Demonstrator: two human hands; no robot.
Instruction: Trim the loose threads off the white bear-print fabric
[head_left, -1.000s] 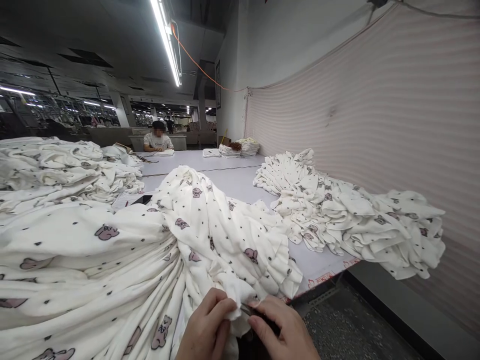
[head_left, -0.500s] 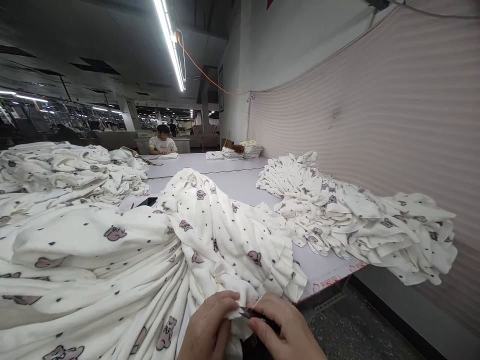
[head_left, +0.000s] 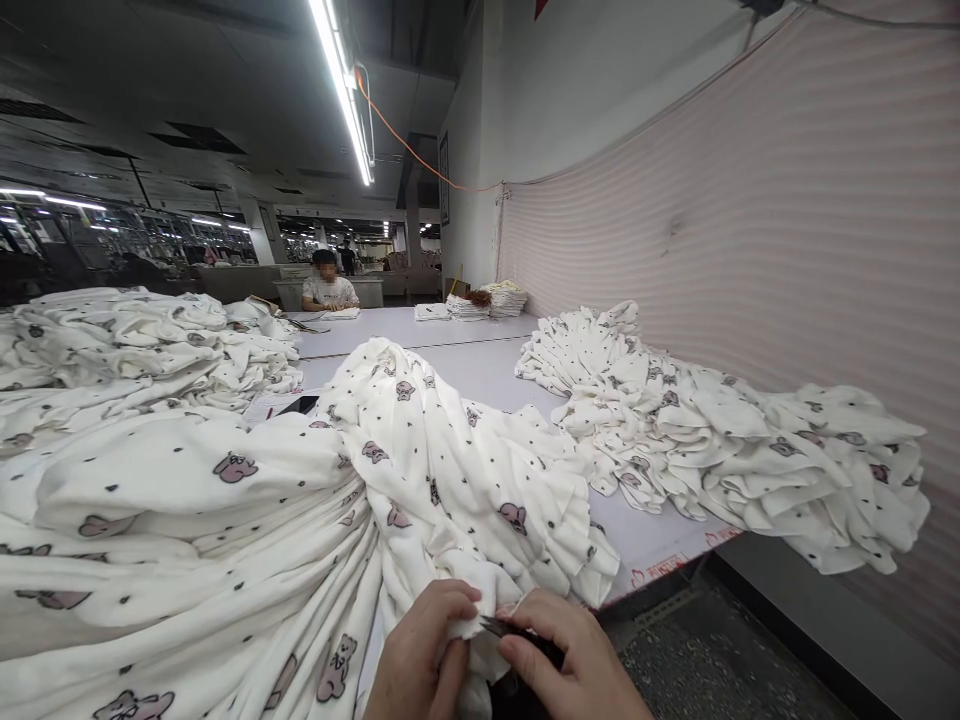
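Observation:
White cloth (head_left: 457, 450) printed with purple-grey bears and dark specks lies bunched in front of me, its near edge hanging at the table's front. My left hand (head_left: 424, 650) pinches that edge between thumb and fingers. Close beside it, my right hand (head_left: 570, 655) is closed around small dark thread snips (head_left: 517, 632), whose pointed blades reach left to the cloth edge. Most of the snips is hidden in the palm. Whether the blades are parted I cannot tell.
More of the printed cloth is heaped at the left (head_left: 127, 350) and along the right (head_left: 720, 430) of the pale table (head_left: 450, 350). A dark phone-like object (head_left: 301, 404) rests on paper. Folded stacks (head_left: 504, 298) stand at the back, and a person (head_left: 328, 285) sits at the far end.
Both hands stay at the cloth edge in nearly the same pose. The whole view has shifted slightly, with things appearing a little further right.

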